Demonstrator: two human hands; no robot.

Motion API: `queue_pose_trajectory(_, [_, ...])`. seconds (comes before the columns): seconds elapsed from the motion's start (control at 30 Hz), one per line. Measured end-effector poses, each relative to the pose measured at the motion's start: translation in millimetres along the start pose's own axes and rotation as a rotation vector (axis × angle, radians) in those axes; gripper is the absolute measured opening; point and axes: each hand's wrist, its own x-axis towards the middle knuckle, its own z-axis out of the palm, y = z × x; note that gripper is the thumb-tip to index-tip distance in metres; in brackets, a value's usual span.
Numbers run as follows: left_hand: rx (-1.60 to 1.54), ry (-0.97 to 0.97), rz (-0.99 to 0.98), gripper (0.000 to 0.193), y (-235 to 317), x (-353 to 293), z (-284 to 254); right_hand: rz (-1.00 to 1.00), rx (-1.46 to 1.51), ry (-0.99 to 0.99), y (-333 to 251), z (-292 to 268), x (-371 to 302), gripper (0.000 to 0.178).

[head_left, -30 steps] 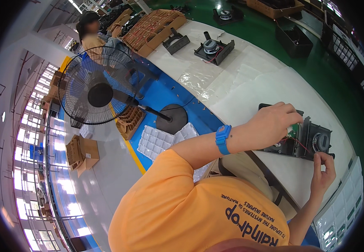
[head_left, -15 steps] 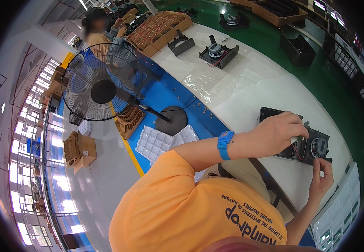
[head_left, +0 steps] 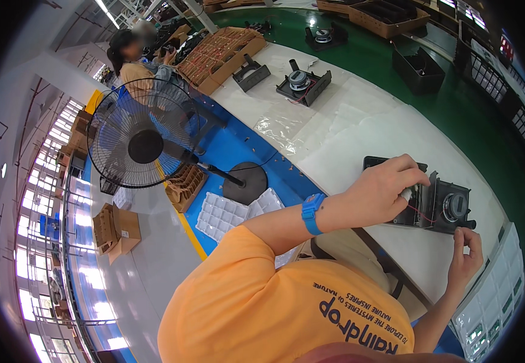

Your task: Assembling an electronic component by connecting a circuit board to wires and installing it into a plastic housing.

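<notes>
At three o'clock, speaker (head_left: 454,207) and case (head_left: 376,162) adjoin, likely so the wire (head_left: 420,213) reaches. Left hand (head_left: 388,187) curls over case; right hand (head_left: 466,257) touches speaker's edge, perhaps steadying it; neither grip is clear.

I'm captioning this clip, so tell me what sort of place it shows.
Probably a factory assembly area: open black speaker units sit on a long white worktable, with a carton showing many red wires near its far end.

Bright daylight from windows (head_left: 25,274) far left of the fingers (head_left: 417,176) glared on the floor (head_left: 96,279); well right of them, edges bowed toward blackness.
</notes>
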Motion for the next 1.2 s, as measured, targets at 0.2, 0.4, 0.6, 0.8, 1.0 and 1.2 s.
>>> queue_pose_trajectory(0.2, [0.090, -0.102, -0.093, 0.043, -13.9, 0.6, -1.5, 0.026, -0.005, -0.007, 11.1, -2.1, 5.0, 0.009])
queue_pose_trajectory(0.4, [0.210, -0.221, -0.106, 0.038, -29.8, 2.5, 1.5, 0.052, -0.029, 0.027, 22.4, -3.2, 8.9, 0.007])
queue_pose_trajectory(0.6, [0.375, -0.233, -0.109, 0.031, -24.0, 7.8, -4.0, 0.042, -0.109, 0.006, 21.6, -18.8, 9.9, 0.007])
queue_pose_trajectory(0.8, [0.617, -0.265, -0.091, 0.027, -7.2, 6.9, -6.9, 0.081, -0.141, 0.042, 44.6, -38.1, 3.3, 0.009])
queue_pose_trajectory(1.0, [0.458, -0.162, -0.039, 0.023, -17.9, 14.3, -8.0, 0.270, -0.161, 0.148, 77.1, -68.0, -9.8, 0.020])
queue_pose_trajectory(1.2, [0.301, 0.099, -0.300, 0.041, -40.5, -15.8, -40.7, 0.347, -0.111, 0.192, 50.8, -56.4, 8.7, 0.021])
